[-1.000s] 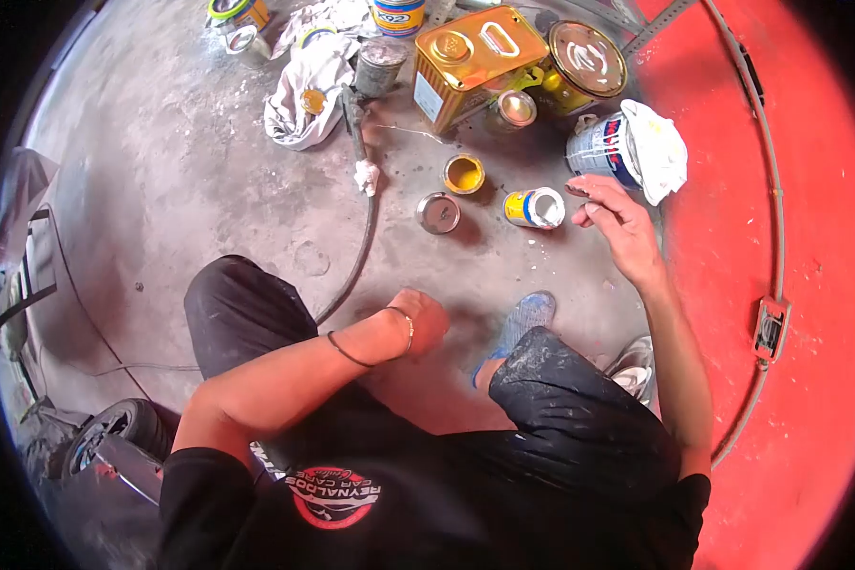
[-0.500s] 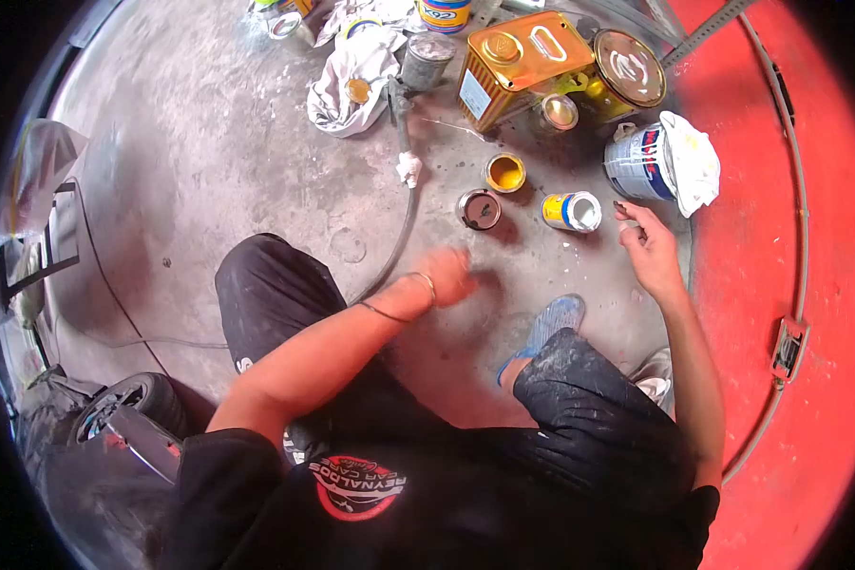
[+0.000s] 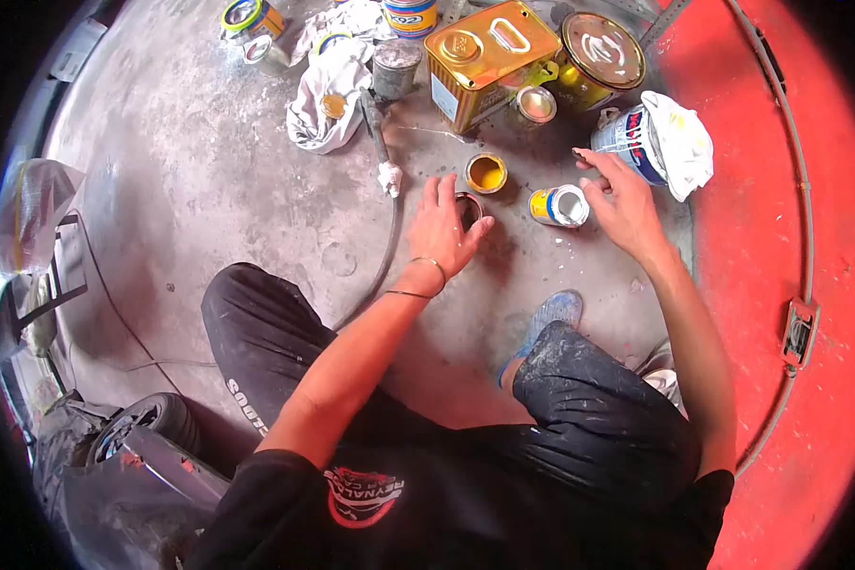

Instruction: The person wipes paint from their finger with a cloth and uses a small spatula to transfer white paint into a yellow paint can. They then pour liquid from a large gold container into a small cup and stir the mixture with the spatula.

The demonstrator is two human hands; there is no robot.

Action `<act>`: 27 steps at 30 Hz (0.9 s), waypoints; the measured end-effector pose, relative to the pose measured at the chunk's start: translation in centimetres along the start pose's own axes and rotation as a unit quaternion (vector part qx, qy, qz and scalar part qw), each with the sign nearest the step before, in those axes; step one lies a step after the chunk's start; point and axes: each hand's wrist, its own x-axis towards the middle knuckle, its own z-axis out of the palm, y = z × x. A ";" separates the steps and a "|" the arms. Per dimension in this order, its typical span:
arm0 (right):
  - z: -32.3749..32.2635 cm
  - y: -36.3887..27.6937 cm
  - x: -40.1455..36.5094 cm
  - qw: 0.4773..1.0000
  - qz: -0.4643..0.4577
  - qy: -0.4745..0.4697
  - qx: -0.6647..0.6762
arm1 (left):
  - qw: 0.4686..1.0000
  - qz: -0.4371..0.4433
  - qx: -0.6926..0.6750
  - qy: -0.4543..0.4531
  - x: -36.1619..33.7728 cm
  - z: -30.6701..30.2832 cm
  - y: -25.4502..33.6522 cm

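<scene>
My left hand [image 3: 444,230] has its fingers stretched and thumb apart, right at the small can of dark brown paint [image 3: 470,209], partly covering it. My right hand [image 3: 625,204] is open, thumb away from the fingers, just right of a small can with a yellow and blue label [image 3: 544,206] and white paint inside. A dark patch shows at its index fingertip. Behind the brown can stands an open can of yellow paint [image 3: 486,173].
Past the small cans stand a gold square tin [image 3: 489,52], a large round tin [image 3: 603,52] and a cloth-topped paint can [image 3: 632,142]. A hose [image 3: 389,237] crosses the floor. White rags [image 3: 328,95] lie at the back; a red wall [image 3: 769,237] rises on the right.
My left hand has moved forward to the brown can, its fingers spreading. My right hand has moved forward and left. The head view has shifted slightly.
</scene>
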 end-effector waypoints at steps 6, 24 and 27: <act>-0.5 0.3 0.5 1.000 -0.001 -0.016 -0.010 | 1.000 -0.017 0.003 -0.026 0.4 1.3 0.4; -1.6 7.6 -4.1 0.996 0.082 -0.012 -0.034 | 0.995 0.023 0.064 0.074 4.6 -1.2 -2.8; -2.0 8.2 -4.8 0.994 0.105 -0.007 -0.037 | 0.990 0.047 0.111 0.070 5.3 -2.1 -2.2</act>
